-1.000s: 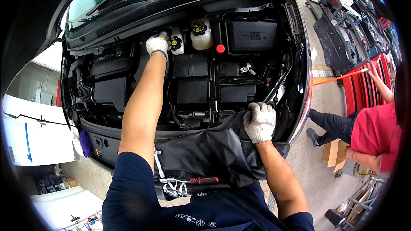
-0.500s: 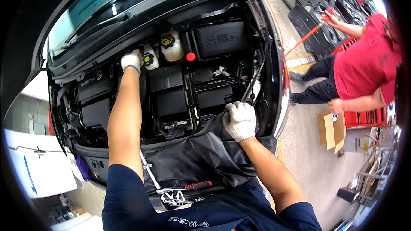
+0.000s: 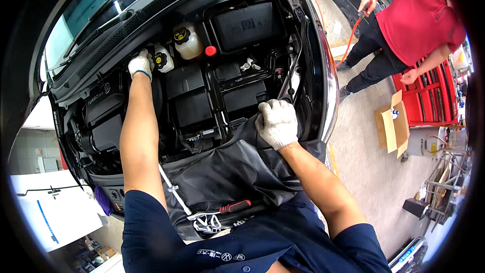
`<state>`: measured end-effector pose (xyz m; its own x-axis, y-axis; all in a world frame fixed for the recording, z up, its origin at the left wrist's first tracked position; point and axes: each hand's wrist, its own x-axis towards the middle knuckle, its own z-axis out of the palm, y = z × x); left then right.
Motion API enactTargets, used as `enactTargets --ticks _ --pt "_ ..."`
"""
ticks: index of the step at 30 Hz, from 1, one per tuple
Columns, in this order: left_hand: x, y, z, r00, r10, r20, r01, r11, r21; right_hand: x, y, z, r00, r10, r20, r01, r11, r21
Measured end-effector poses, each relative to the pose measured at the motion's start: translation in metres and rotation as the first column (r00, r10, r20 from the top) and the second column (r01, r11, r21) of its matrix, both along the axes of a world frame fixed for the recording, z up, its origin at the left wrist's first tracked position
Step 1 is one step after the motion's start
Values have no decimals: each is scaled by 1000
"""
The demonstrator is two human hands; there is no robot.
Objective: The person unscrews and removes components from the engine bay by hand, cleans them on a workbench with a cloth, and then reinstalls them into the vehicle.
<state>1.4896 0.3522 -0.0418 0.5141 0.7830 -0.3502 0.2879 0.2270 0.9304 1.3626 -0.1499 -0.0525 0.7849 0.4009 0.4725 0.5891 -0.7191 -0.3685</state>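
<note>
In a white knit glove, my left hand (image 3: 141,64) reaches to the back of the car's engine bay, fingers curled, beside a small white reservoir (image 3: 162,59) with a black cap. What those fingers hold is hidden. My right hand (image 3: 278,123), gloved the same way, bears on the bay's front edge at a black fender cover (image 3: 230,174); its fingers are bent over and their tips are out of sight. On the cover lies a ratchet with a red and black handle (image 3: 235,206), and a long silver extension bar (image 3: 174,189) is next to it.
Behind the bay's middle stand a larger fluid reservoir (image 3: 187,41) and a red cap (image 3: 210,50). To the right, a person in a red shirt (image 3: 422,15) holds an orange hose (image 3: 352,40). A cardboard box (image 3: 391,124) and a red tool cabinet (image 3: 429,93) are there.
The view has shifted slightly. Both my hands stay at about the same spots on the car. The person in red has come closer to the car, hose in hand.
</note>
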Motion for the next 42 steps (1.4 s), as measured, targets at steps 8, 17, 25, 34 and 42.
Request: enactTargets --ticks 8,17,25,34,42 --pt "-1 -12 8 998 62 0 -62 997 42 0 1 -2 1000 -10 3 10 999 -33" --pt "0 -4 -9 996 27 84 -37 992 120 -2 3 4 999 -24 -24 23 999 -34" --pt "17 22 -25 903 -47 -427 241 878 414 -3 5 5 1000 -19 -8 18 998 -52" --pt "17 35 -46 980 3 -197 57 953 298 -4 7 5 999 -28 -27 26 999 -46" --pt "8 10 -32 991 131 13 -132 984 116 -3 3 8 998 -29 -59 24 996 -87"
